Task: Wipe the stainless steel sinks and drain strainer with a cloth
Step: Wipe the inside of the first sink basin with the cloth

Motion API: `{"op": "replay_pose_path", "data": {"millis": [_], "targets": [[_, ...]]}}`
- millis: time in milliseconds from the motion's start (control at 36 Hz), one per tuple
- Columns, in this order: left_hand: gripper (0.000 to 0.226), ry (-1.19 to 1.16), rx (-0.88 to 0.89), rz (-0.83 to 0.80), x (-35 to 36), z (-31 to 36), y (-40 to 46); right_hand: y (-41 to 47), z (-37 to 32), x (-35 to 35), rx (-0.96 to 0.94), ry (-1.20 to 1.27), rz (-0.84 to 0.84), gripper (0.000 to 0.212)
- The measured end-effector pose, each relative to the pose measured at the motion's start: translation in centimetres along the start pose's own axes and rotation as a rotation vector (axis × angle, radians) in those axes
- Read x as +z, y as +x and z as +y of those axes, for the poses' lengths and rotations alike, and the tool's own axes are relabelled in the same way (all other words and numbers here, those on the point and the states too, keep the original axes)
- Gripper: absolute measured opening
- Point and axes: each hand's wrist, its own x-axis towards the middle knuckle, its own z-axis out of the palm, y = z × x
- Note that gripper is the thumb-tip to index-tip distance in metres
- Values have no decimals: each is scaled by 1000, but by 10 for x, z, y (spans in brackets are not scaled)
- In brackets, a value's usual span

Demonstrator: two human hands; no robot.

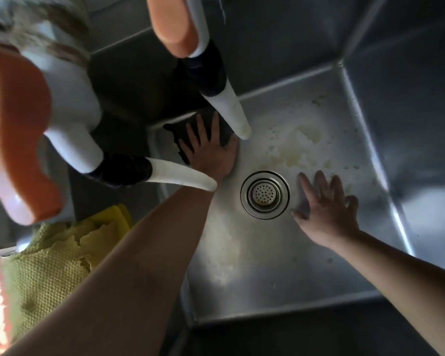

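Observation:
I look straight down into a stainless steel sink [267, 265] with soapy streaks on its floor. The round drain strainer [265, 194] sits in the middle. My left hand [208, 152] presses flat on a dark cloth [180, 132] at the sink's far left corner, fingers spread over it. My right hand [326, 211] rests flat on the sink floor just right of the strainer, fingers apart, holding nothing.
Two faucet spouts with white tips [231, 111] [183, 176] and orange handles [175, 24] hang over the sink's left side, close above my left hand. A yellow-green mesh cloth [54, 265] lies on the left rim. Steep sink walls [409, 124] rise at the right.

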Motion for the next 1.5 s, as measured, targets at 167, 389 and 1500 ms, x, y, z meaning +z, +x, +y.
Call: {"op": "replay_pose_path", "data": {"millis": [167,389,1500], "targets": [[76,-20,-67,-39,-1,-1,27,8,-16,10,56,-15,-35,93],[72,220,86,-9,-22,-58,19,8,-6,13,31,39,-67,89],[81,132,-55,-827,25,-96,-268,-92,-45,27,-78,100,-221,82]]}}
